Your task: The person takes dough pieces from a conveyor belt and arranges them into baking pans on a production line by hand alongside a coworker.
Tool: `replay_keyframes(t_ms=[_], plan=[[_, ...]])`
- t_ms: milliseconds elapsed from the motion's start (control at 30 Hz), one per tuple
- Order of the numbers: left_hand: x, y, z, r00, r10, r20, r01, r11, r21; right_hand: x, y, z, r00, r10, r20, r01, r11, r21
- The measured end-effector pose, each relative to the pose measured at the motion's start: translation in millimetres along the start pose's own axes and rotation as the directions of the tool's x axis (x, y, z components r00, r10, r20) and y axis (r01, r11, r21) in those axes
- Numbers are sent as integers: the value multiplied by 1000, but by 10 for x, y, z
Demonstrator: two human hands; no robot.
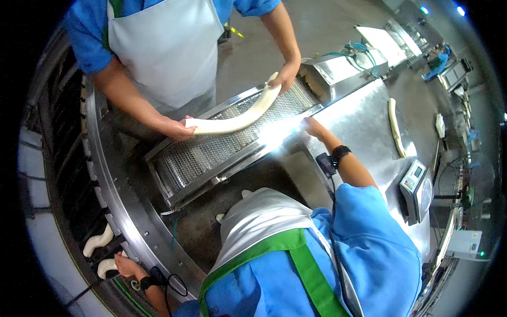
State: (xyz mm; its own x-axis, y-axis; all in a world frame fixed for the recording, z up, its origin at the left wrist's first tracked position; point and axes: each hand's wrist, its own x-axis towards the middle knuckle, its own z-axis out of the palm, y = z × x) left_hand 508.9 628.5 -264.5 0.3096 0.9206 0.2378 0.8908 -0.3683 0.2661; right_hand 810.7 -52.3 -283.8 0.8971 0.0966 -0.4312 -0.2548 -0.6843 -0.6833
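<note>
At the lower left, my left hand [127, 265] is closed at the end of a curved white dough piece [107, 268] on the dark slatted rack. A second dough piece [99, 241] lies just beyond it. My right hand [315, 128] is at the edge of the steel table, near the end of the mesh conveyor [211, 145]. Its fingers are curled, and bright glare beside it obscures whatever they grip. Across from me, a co-worker's hands [182, 128] hold a long, sagging dough rope [237, 122] above the mesh.
On the steel table [364, 124] lie another dough strip [395, 127] and a digital scale [416, 185]. A curved metal rail [113, 195] separates me from the rack. The co-worker in a white apron [169, 47] stands close behind the conveyor. Another person [438, 63] is far right.
</note>
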Motion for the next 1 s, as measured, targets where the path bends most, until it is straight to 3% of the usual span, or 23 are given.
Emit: replay_keyframes(t_ms=[133, 300, 400, 500, 567, 633, 700, 767, 833, 867, 900, 1000], plan=[[63, -163, 128, 992, 116, -54, -106, 981, 162, -6, 163, -94, 1000, -18, 1, 18, 999, 43], [-64, 5, -20, 985, 128, -112, -123, 991, 52, 84, 165, -153, 990, 98, 106, -108, 990, 91], [-56, -8, 6, 983, 130, -130, -127, 992, 28, 76, 71, -171, 995, 67, 78, -75, 991, 108], [-39, -33, 30, 991, 26, -131, -23, 999, 30, 53, -10, -146, 998, 47, 36, -51, 991, 126], [21, -142, 89, 990, 64, -123, -59, 997, 44, 143, 101, -123, 999, 54, 9, -54, 993, 103], [21, -123, 86, 989, 89, -117, -84, 995, 51, 296, 359, -116, 1000, -16, 13, 16, 999, 33], [104, -256, 162, 981, 151, -125, -141, 986, 84, 278, 351, -108, 990, -110, -84, 100, 989, -112], [-47, -67, 37, 984, 105, -146, -112, 993, -42, 278, 396, -123, 983, -168, -76, 145, 959, -242], [0, -159, 148, 991, 49, -128, -28, 987, 158, 281, 402, -150, 976, -203, -85, 175, 950, -259], [-81, -16, 17, 986, 80, -143, -64, 991, 117, 320, 466, -194, 998, -53, 28, 56, 991, -119], [-159, 125, -63, 981, 123, -151, -114, 991, 71, 367, 544, -196, 992, -119, 33, 122, 980, -158], [-117, 57, 12, 984, -2, -180, -21, 992, -121, 466, 659, -170, 981, -188, 47, 190, 981, -37]])
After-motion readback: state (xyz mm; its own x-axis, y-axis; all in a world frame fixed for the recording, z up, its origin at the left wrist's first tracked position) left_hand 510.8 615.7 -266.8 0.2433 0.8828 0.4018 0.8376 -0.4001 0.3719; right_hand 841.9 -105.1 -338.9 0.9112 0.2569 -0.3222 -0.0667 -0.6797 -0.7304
